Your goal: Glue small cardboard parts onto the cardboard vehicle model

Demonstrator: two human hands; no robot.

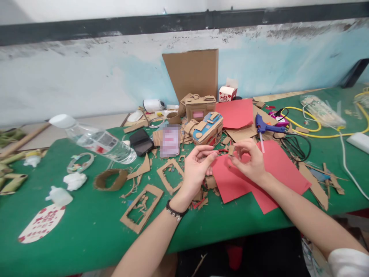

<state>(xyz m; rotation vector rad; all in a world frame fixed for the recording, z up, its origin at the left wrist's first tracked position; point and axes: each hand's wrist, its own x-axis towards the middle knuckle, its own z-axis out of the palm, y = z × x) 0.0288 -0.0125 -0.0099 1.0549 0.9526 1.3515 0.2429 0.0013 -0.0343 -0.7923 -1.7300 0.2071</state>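
Above the red paper (pixel 230 181), my left hand (pixel 198 163) pinches a thin dark and red strip-like object (pixel 222 151) whose kind I cannot make out. My right hand (pixel 250 161) faces it, closed on a small piece of cardboard (pixel 231 150) between thumb and fingers. The strip's far end lies close to the cardboard; whether they touch is unclear. Just beyond my hands stands a small cardboard model with blue panels (pixel 206 129), in front of a plain brown cardboard model (pixel 198 107). Cardboard scraps (pixel 201 200) lie under and beside my left hand.
A blue glue gun (pixel 266 127) rests behind my right hand, with a black cable (pixel 302 148) nearby. Left are cut cardboard frames (pixel 155 192), a phone (pixel 170 142), a black case (pixel 141 141) and a tilted water bottle (pixel 95 140). A yellow cord (pixel 325 135) crosses the green table.
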